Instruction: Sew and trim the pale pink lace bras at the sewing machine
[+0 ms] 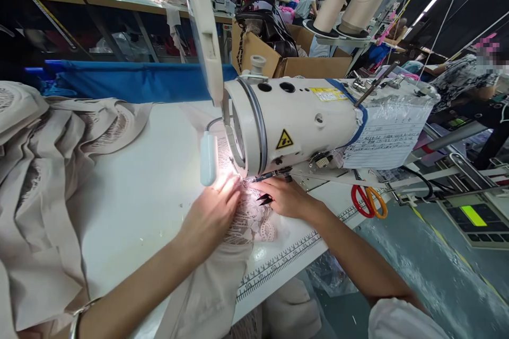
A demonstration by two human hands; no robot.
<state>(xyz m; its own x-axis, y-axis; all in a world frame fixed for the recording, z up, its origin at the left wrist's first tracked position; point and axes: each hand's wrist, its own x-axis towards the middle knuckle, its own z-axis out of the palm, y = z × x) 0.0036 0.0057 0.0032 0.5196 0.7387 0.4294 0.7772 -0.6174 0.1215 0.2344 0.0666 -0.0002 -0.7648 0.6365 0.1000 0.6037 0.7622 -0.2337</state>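
Note:
Pale pink lace fabric (247,220) lies under the head of a white sewing machine (298,116), with plain pinkish cloth hanging from it over the table's front edge. My left hand (210,217) is closed on the lace left of the needle area, its fingertips washed out by the lamp light. On the right, my right hand (288,197) rests with its fingers near the needle area at the lace's edge. Dark pointed blades of thread snips (265,199) stick out from under that hand, curled around them. The needle itself is hidden.
Pinkish garment pieces (51,169) are heaped on the left. A small lamp (208,159) hangs beside the machine head. Red-and-orange-handled scissors (368,201) lie at the right, near a control panel (475,217). A printed ruler (278,267) runs along the table edge. Other people work behind.

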